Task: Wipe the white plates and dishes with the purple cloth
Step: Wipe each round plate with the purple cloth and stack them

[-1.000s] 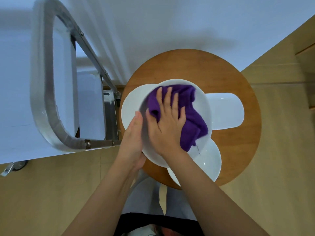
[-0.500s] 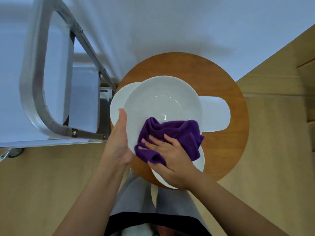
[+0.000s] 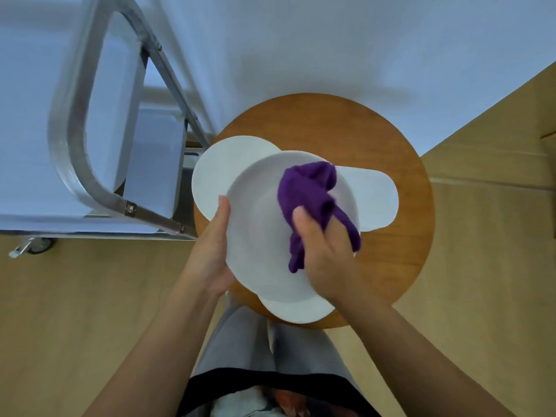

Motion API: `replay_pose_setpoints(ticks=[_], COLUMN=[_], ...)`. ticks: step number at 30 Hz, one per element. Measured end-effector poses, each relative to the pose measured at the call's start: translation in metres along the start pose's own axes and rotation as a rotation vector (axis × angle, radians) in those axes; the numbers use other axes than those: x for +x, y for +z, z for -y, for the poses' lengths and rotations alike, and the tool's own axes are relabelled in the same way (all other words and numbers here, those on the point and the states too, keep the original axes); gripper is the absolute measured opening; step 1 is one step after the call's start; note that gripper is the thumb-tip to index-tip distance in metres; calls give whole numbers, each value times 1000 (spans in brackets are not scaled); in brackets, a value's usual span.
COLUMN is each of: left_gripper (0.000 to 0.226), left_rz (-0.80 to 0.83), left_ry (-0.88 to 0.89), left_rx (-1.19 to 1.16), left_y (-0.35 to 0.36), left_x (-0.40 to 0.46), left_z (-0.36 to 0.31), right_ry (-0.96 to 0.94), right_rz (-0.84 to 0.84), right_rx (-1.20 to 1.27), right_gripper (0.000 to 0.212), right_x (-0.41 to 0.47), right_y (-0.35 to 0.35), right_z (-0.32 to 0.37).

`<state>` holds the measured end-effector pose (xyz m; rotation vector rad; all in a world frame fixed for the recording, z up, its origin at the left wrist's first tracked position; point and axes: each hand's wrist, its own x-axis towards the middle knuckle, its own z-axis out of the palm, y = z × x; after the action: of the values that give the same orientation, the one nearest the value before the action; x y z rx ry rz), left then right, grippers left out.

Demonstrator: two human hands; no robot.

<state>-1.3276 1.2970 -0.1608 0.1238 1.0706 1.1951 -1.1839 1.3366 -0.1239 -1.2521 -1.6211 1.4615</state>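
Note:
A large white plate is held above a round wooden stool. My left hand grips its left rim, thumb on top. My right hand holds the bunched purple cloth against the plate's right half. Under it lie a round white plate at the left, an oblong white dish at the right, and another white plate at the near edge.
A metal-framed cart with a caster wheel stands to the left of the stool. A white wall lies behind. Wooden floor surrounds the stool, and my legs are just below it.
My right hand has swept the cloth from the plate's far side to its near edge and now to its right half. The plate has shifted a little in my left hand.

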Motion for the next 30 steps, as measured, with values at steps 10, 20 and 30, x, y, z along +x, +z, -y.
replay_pose_setpoints(ticks=[10,20,30], left_gripper=[52,65,58], left_rz=[17,42,-57], left_ry=[-68,94,173], left_rx=[-52,-174,-256], left_y=[4,16,36], left_x=[-20,-21,-8], left_z=[-2,7,8], right_ry=[-842,-522,-1], right_rz=[502,176,-71], right_rx=[-1268,-1249,-995], right_gripper=[55,57,55], right_x=[38,50,-23], right_y=[-7,-31,19], right_z=[-34,-42,-38])
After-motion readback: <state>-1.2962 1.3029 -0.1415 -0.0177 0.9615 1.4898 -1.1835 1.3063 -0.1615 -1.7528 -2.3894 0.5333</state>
